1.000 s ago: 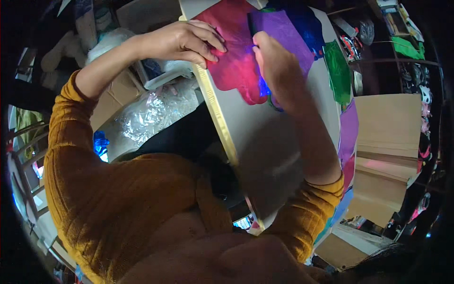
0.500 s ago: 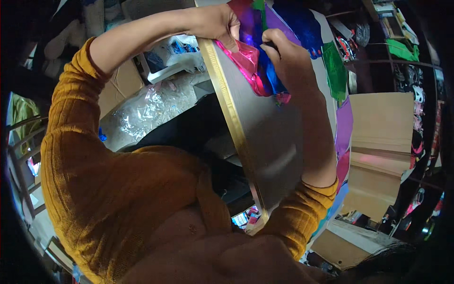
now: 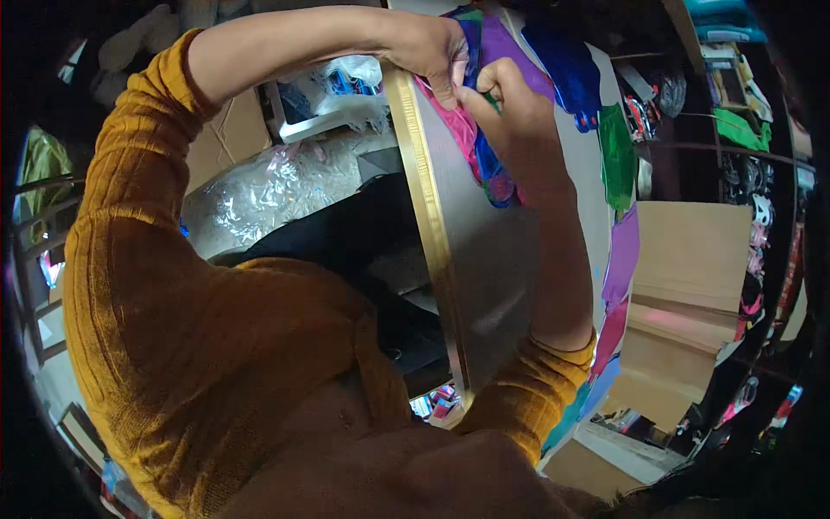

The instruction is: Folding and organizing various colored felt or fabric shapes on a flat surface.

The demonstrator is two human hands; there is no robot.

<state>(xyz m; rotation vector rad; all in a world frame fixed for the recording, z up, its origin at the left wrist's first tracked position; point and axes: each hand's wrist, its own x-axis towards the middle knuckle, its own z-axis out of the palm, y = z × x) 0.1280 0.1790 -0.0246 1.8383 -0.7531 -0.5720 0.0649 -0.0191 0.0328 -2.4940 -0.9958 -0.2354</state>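
Note:
Both hands meet at the far end of a grey table [image 3: 480, 277] with a gold edge strip. My left hand [image 3: 432, 54], fingers closed, pinches thin shiny pink and blue material [image 3: 464, 136]; whether it is film or fabric I cannot tell. Close against it, my right hand [image 3: 512, 97] is closed too, thumb and fingers gripping the same material, with a bit of green between them. The lower end of the material hangs in blue and pink folds on the tabletop. Just beyond my right hand lie a purple piece [image 3: 519, 60] and a dark blue piece [image 3: 566, 78], equally shiny.
Green [image 3: 617, 156], purple [image 3: 621, 257] and red pieces line the table's right side. Cardboard [image 3: 692, 251] stands beyond, with shelves of goods behind. On the left, clear plastic [image 3: 277, 192] covers the floor near a white crate [image 3: 333, 121].
My hands have come closer together, so the fingertips nearly touch. The pink material, spread wider before, is now gathered into a narrower strip. The whole view has shifted slightly.

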